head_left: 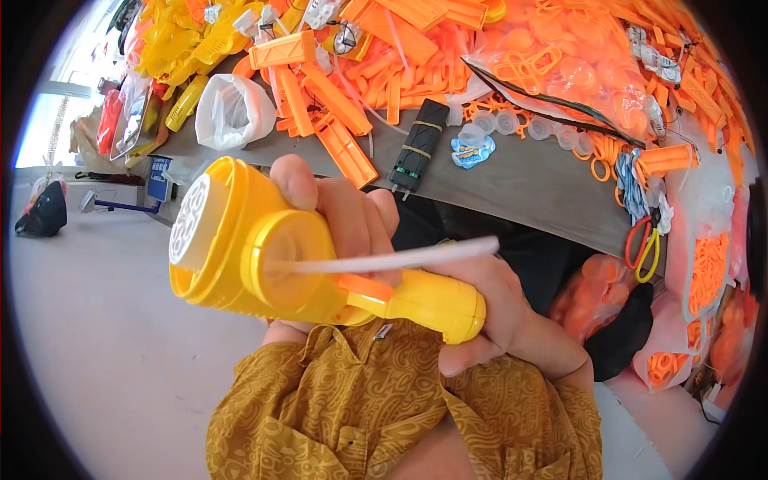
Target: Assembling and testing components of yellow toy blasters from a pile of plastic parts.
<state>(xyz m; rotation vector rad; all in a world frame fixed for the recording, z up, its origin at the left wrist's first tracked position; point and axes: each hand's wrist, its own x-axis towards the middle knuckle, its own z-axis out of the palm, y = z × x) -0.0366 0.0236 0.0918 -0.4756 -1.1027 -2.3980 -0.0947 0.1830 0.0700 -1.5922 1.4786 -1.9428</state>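
Note:
A yellow plastic toy bubble gun (308,296) is held above my lap, its round barrel to the left and its grip to the right. The front end carries a white disc (190,220) with a pattern of holes. My left hand (344,212) is wrapped round the far side of the barrel; its palm is hidden. Closed round the grip, next to an orange trigger (366,286), is my right hand (512,300). A pale, thin, blurred tube (392,260) runs from the round side opening to the right hand's fingers; whether they pinch it I cannot tell.
On the grey table (528,188) lie orange plastic parts (344,148), a black battery box (420,144), a blue sticker (474,152) and small clear cups (506,122). A white bag-lined bin (232,112) stands left; scissors (646,248) hang at the right edge. Orange-filled bags (708,272) stand right.

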